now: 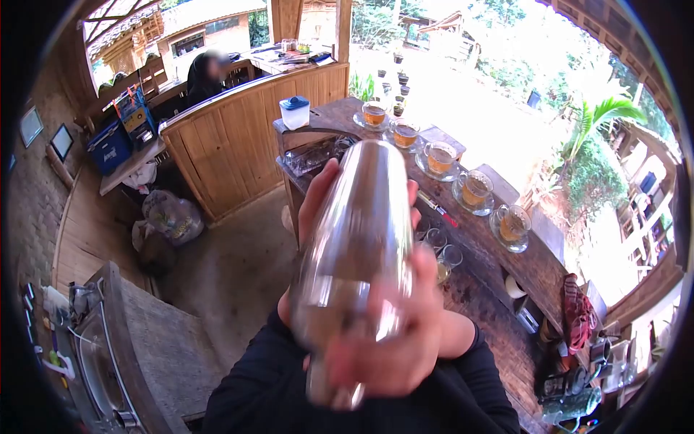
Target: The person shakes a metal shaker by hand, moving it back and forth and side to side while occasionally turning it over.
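Five cups of tea (pixel 440 158) line the bench (pixel 538 269); both hands' fingers (pixel 394 347) wrap a clear, blurred shaker (pixel 358 239), blocking it.

Black long sleeves (pixel 275 390) on both arms; hands (pixel 394 340) bare.

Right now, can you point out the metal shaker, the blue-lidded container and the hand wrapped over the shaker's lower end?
metal shaker (pixel 358 224), head view, middle of its shiny body.
blue-lidded container (pixel 294 112), head view, its white side below the lid.
right hand (pixel 394 347), head view, back of the hand.
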### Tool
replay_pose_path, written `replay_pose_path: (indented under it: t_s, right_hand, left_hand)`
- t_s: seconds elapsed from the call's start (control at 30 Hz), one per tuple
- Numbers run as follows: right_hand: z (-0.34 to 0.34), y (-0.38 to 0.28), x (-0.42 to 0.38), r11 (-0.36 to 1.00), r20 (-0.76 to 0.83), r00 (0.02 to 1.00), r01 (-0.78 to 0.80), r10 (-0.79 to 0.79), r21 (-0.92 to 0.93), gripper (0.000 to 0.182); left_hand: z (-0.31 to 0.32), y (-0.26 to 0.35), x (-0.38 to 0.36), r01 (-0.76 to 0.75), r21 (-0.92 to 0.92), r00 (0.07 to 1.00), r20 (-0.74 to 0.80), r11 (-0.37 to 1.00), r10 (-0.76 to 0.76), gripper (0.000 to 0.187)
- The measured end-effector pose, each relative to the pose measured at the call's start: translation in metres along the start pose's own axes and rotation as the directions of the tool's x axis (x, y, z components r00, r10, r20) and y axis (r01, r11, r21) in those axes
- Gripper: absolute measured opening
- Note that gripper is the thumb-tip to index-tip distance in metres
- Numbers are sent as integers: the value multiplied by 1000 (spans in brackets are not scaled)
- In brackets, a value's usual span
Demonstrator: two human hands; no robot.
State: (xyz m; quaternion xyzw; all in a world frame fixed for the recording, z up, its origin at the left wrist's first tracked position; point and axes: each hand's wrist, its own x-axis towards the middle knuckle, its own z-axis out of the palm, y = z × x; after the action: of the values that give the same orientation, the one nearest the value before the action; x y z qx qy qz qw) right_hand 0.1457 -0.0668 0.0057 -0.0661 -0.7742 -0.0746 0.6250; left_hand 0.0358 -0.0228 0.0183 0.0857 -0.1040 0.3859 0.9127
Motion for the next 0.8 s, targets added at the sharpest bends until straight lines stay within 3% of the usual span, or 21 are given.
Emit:
replay_pose_path:
  t_s: [0.07, 0.1, 0.13, 0.17, 0.2, 0.23, 0.27, 0.33, 0.37, 0.4, 0.5, 0.53, 0.6, 0.63, 0.67, 0.73, 0.77, 0.8]
  right_hand:
    - [22, 6, -20, 954, -68, 951, 299, -300, -31, 28]
    - [31, 8, -28, 898, -102, 892, 437, -440, -53, 25]
    - [35, 7, -32, 824, -134, 813, 560, -566, -82, 23]
    - [4, 8, -11, 916, 164, 909, 397, -384, -59, 26]
    - [1, 15, -5, 982, 257, 960, 145, -110, -123, 29]
    - [2, 23, 2, 972, 328, 929, -106, 172, -208, 33]
    - [17, 38, 3, 979, -12, 979, -202, 203, 34, 42]
    - [3, 30, 6, 971, 41, 971, -232, 234, -47, 50]
    - [-2, 12, 13, 987, 122, 981, -144, 153, -73, 56]
    - [-15, -6, 19, 976, 348, 929, -55, 127, -212, 62]
    - [-1, 7, 14, 985, 273, 959, -32, 77, -167, 51]
    - [6, 12, 9, 989, 235, 970, -22, 56, -144, 46]
    - [16, 19, -6, 995, 149, 988, -19, 34, -98, 38]
    - [11, 34, -6, 982, 225, 960, -137, 164, -131, 47]
    - [18, 42, -6, 947, 39, 947, -318, 320, -34, 50]
    - [14, 37, -2, 951, -66, 949, -309, 307, -14, 49]
    - [0, 18, 5, 980, 106, 974, -195, 199, -45, 49]
    - [2, -5, 8, 962, 143, 961, -212, 238, -172, 42]
  left_hand:
    - [-7, -8, -1, -148, 128, 917, 390, 981, 87, 84]
    - [-16, 5, 10, -177, 196, 779, 627, 964, 16, 94]
    - [-22, 16, 7, -2, 126, 864, 500, 992, -62, 81]
    - [-25, 24, 13, 24, 2, 955, 295, 1000, -23, 72]
    - [-32, 30, 19, 20, -124, 997, 73, 992, -11, 65]
    - [-55, 28, 22, -172, 53, 977, 140, 984, 163, 52]
    - [-59, 29, 20, -174, 55, 976, 141, 983, 165, 52]
    - [-62, 36, 21, 44, -120, 995, 97, 992, -32, 49]
    - [-63, 38, 22, 152, -208, 987, 85, 966, -137, 48]
    - [-38, 28, 17, 29, 9, 999, -14, 1000, -29, 58]
    - [-23, 23, 3, -21, 18, 937, 349, 1000, 13, 77]
    - [-20, 23, 3, -76, 45, 944, 325, 996, 58, 74]
    - [-40, 35, 24, -120, 94, 990, 90, 988, 111, 67]
    - [-54, 43, 32, -27, 100, 999, 37, 995, 24, 58]
    - [-72, 40, 33, -23, 100, 999, 30, 995, 20, 58]
    - [-91, 36, 39, -136, 77, 991, -8, 988, 137, 52]
    - [-79, 39, 38, -26, 79, 994, 108, 997, 18, 51]
    - [-29, 19, 20, -81, 34, 996, 51, 996, 79, 59]
